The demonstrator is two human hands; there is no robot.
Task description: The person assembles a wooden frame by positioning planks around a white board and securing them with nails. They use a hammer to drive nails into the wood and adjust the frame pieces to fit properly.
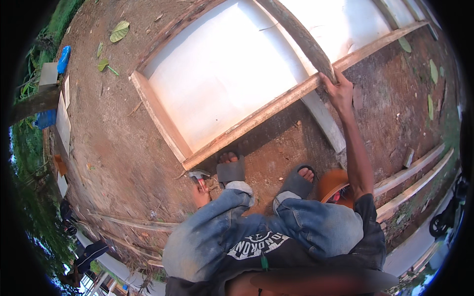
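A wooden frame (256, 120) backed by a white panel (222, 64) lies before me, its near rail just past my feet. My right hand (339, 93) is closed round the near end of a wooden crosspiece (306, 37), where it meets that rail. Low beside my left foot, my left hand (201, 196) grips a claw hammer (199, 175) by its red handle. The hammer's metal head is near the frame's left corner, and my leg partly hides that forearm.
An orange bucket (332, 183) stands by my right foot. A grey board (323, 121) runs under the frame. Long timber strips (410, 172) lie at right, more wooden strips (133, 223) at left. Leaves (119, 31) and light boards (63, 123) are on the dirt ground.
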